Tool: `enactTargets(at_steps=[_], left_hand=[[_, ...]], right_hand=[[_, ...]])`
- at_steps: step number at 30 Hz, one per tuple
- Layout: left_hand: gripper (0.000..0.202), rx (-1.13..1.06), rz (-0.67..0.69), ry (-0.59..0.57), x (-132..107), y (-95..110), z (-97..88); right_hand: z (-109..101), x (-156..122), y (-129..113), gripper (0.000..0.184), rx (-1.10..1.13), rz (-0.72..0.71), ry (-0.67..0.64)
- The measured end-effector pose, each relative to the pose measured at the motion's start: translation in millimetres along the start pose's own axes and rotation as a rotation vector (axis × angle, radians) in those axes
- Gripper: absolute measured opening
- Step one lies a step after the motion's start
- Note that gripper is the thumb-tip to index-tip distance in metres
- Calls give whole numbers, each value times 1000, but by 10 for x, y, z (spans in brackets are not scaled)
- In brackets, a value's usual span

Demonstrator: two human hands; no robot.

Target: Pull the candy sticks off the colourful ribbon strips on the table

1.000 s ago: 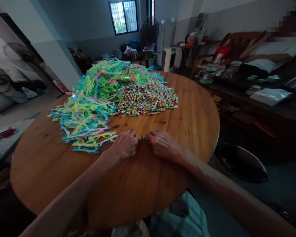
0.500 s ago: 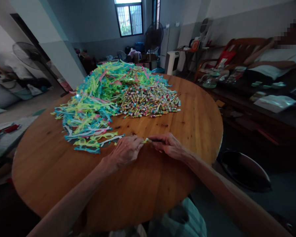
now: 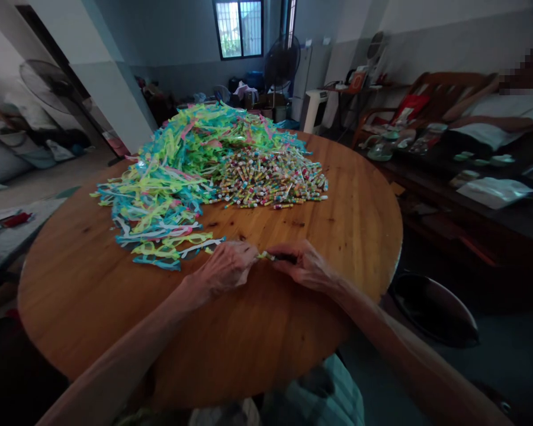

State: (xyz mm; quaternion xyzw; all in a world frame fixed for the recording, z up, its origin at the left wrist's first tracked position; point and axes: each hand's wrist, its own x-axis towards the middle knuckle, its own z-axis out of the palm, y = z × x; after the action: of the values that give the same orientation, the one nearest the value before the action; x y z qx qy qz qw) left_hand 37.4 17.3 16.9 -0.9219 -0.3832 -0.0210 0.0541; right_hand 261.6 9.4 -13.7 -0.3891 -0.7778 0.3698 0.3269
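My left hand [image 3: 227, 267] and my right hand [image 3: 302, 264] meet near the front middle of a round wooden table [image 3: 257, 331]. Both are closed in a pinch on one small yellowish tube-like piece [image 3: 266, 255] held between them, just above the tabletop. Beyond the hands lies a heap of small multicoloured tubes [image 3: 269, 180]. To its left spreads a big pile of green, blue and pink plastic strips [image 3: 173, 177], whose nearest strips reach almost to my left hand.
A dark round stool or basin [image 3: 433, 307] stands by the table's right edge. A long dark bench [image 3: 471, 195] with dishes and bags runs along the right, and a person lies on a wooden sofa behind it. Standing fans [image 3: 282, 62] are at the back.
My hands went from resting knuckles-up on the table to pinching the small piece between them. My right hand turned, its fingers now pointing left. The view shifted slightly.
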Motion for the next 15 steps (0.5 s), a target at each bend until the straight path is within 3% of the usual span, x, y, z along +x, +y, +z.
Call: enactTargets(at_steps=[6, 8, 11, 13, 15], left_hand=[[24, 4, 178, 144, -135, -6, -62], [26, -27, 205, 184, -256, 32, -134], [26, -103, 91, 243, -623, 48, -311], [20, -96, -73, 338, -1028, -6, -446], [16, -31, -297, 422, -1539, -108, -562]], right_hand=[[75, -101, -186, 27, -39, -62, -19], [94, -72, -214, 23, 10, -48, -153], [27, 106, -152, 35, 59, -29, -329], [-94, 301, -20, 39, -125, -18, -191], [-236, 523, 196, 33, -496, 20, 104]])
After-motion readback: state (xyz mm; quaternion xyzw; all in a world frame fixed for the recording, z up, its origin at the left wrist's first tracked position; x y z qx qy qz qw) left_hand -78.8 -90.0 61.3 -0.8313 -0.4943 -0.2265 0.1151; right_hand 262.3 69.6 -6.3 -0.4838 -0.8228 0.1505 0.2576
